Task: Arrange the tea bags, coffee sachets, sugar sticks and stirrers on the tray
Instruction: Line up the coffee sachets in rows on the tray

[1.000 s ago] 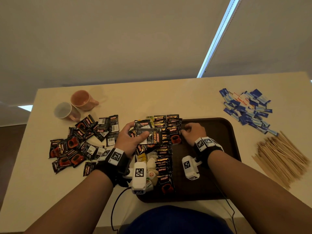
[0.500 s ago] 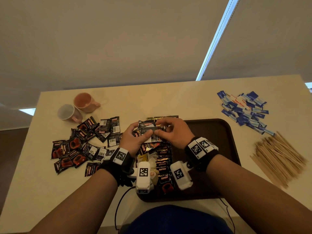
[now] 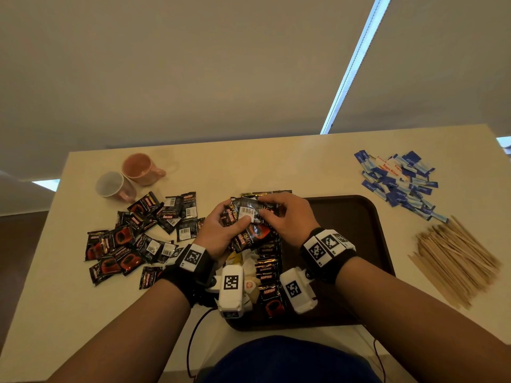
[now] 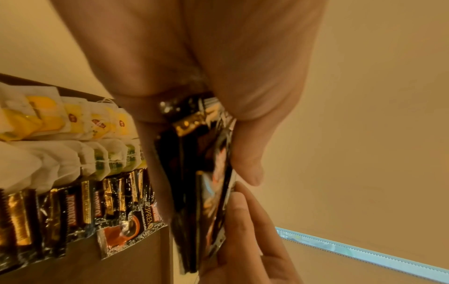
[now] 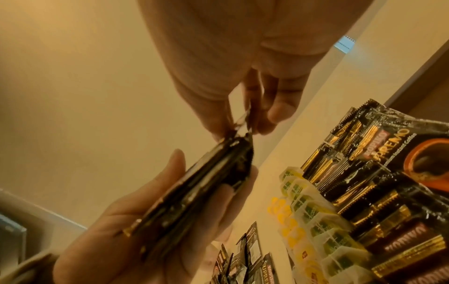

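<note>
Both hands, left hand [image 3: 221, 233] and right hand [image 3: 287, 217], are pinching a stack of coffee sachets [image 3: 250, 214] with clamped fingers above the brown tray [image 3: 356, 230], which is holding rows of tea bags [image 4: 73, 123] and coffee sachets.

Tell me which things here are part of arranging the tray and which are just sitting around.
Part of the job:
- tray
- coffee sachets held by both hands, left hand, right hand
- loose coffee sachets on the table
- tea bags in rows on the tray
- sugar sticks
- stirrers

Just lying about:
- pink mug
- white mug
</note>
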`<state>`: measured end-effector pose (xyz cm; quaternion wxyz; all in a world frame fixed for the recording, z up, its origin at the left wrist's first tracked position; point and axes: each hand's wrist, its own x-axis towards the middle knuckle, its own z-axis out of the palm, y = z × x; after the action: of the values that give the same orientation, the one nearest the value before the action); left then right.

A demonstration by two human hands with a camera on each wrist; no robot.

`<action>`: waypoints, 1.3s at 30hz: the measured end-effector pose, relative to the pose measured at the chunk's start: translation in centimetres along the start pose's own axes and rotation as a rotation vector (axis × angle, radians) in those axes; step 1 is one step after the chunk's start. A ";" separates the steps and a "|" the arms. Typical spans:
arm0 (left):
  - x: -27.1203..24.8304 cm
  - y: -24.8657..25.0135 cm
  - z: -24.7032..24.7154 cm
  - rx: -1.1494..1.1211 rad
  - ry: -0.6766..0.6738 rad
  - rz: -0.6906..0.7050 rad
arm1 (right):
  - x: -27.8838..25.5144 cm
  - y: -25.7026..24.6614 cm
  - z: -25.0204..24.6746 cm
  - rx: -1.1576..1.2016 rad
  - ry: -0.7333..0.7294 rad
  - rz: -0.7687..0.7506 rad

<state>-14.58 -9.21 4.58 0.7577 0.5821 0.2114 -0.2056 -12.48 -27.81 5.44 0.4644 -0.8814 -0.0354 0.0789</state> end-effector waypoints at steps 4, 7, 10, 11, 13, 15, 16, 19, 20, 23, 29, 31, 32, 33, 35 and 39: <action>0.3 -0.2 -0.1 0.060 0.029 0.009 | -0.3 -0.1 -0.1 -0.128 -0.111 -0.066; 0.4 -0.3 -0.1 0.048 0.037 -0.001 | -0.2 0.1 -0.4 -0.181 -0.182 -0.077; 0.3 -0.3 0.0 0.050 0.031 0.004 | -0.1 0.3 -0.7 -0.183 -0.200 -0.108; 0.3 -0.3 0.0 0.042 0.028 0.000 | -0.1 0.4 -0.7 -0.175 -0.197 -0.125; 0.4 -0.2 0.0 0.020 0.034 -0.013 | -0.2 0.4 -0.7 -0.139 -0.189 -0.120; 0.4 -0.1 0.0 0.018 0.046 -0.022 | -0.2 0.5 -0.6 -0.061 -0.174 -0.076; 0.5 -0.2 0.0 0.027 0.049 -0.020 | -0.1 0.6 -0.5 -0.034 -0.155 -0.055; 0.7 -0.2 -0.2 0.052 0.065 -0.025 | 0.4 1.5 -0.6 0.104 -0.096 0.102; 0.8 -0.1 -0.3 0.057 0.069 -0.034 | 0.6 1.9 -0.7 0.208 -0.081 0.182; 0.9 0.1 -0.3 0.056 0.091 -0.050 | 1.0 3.4 -0.9 0.459 -0.033 0.422; 1.0 0.2 -0.5 0.059 0.130 -0.048 | 0.8 6.3 -1.6 0.470 0.053 0.591; 1.0 0.2 -0.5 0.065 0.137 -0.054 | 0.5 6.9 -1.9 0.514 0.074 0.643; 1.0 0.2 -0.5 0.066 0.138 -0.055 | 0.4 7.2 -2.0 0.553 0.084 0.676; 1.0 0.2 -0.5 0.065 0.138 -0.056 | 0.3 7.4 -2.0 0.591 0.090 0.709; 1.0 0.2 -0.5 0.066 0.135 -0.055 | 0.2 7.6 -2.2 0.632 0.082 0.751; 1.1 0.2 -0.4 0.061 0.134 -0.052 | -0.1 8.1 -2.4 0.510 0.029 0.707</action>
<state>-13.58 -8.88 4.04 0.7183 0.6117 0.2704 -0.1918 -12.22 -34.33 0.08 0.6122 -0.6974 0.2956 0.2270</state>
